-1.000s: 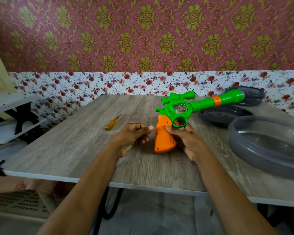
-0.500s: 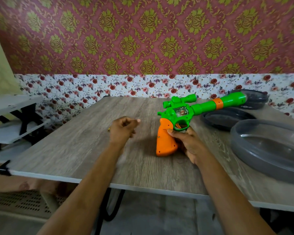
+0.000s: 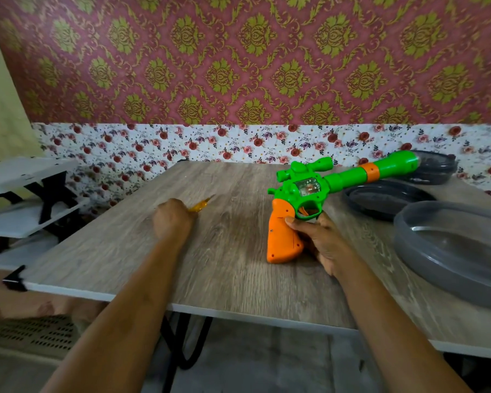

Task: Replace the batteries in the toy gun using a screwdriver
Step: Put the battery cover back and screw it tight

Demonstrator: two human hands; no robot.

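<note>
- We see the toy gun at the right of the middle of the wooden table. It is upright, with the bottom of its orange grip resting on the tabletop.
- Its green barrel points right and away from us and rises slightly. It carries 1 orange ring near the far end, and a small green scope sits on top of the body.
- The right hand holds the gun from the right side. The thumb presses on the face of the grip just under the trigger guard, and the other fingers curl round behind it.
- The screwdriver lies on the table to the left of the gun and well apart from it. Only part of its yellow handle and its tip show, pointing away and to the right.
- The left hand is down on the near end of the screwdriver with its back towards us. It is blurred and the fingers are hidden under it, so we cannot tell whether they grip the handle or only touch it.
- 3 round grey trays sit at the right of the table: a large one nearest us, a darker one behind it and 1 more by the wall.
- A white rack stands left of the table, in front of the flowered wallpaper.
</note>
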